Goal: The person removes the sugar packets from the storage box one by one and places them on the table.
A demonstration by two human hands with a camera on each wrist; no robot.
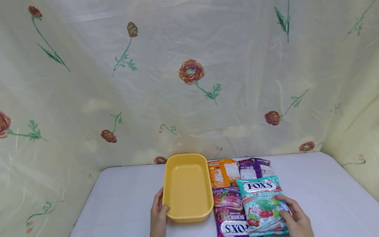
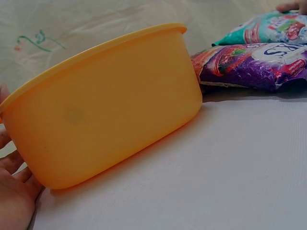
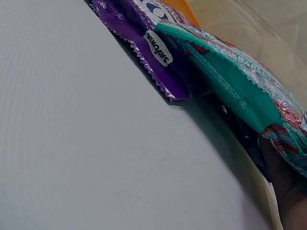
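Note:
A yellow plastic tub (image 1: 188, 187) with nothing in it stands on the white table. My left hand (image 1: 159, 212) grips its near left corner, the thumb over the rim and the fingers along the outer wall. My right hand (image 1: 298, 218) holds the right edge of a teal Fox's Mint Blossom candy bag (image 1: 263, 207). In the right wrist view that teal bag (image 3: 230, 86) lies tilted, partly over a purple candy bag (image 3: 144, 43). The purple Fox's Berries bag (image 1: 231, 214) lies between the tub and the teal bag, partly covered by the latter.
Behind these, an orange candy bag (image 1: 223, 171) lies against the tub's right side, with another dark purple bag (image 1: 256, 168) to its right. White tabletop (image 1: 124, 197) extends to the left and right. A flowered curtain (image 1: 148, 98) hangs along the table's back and sides.

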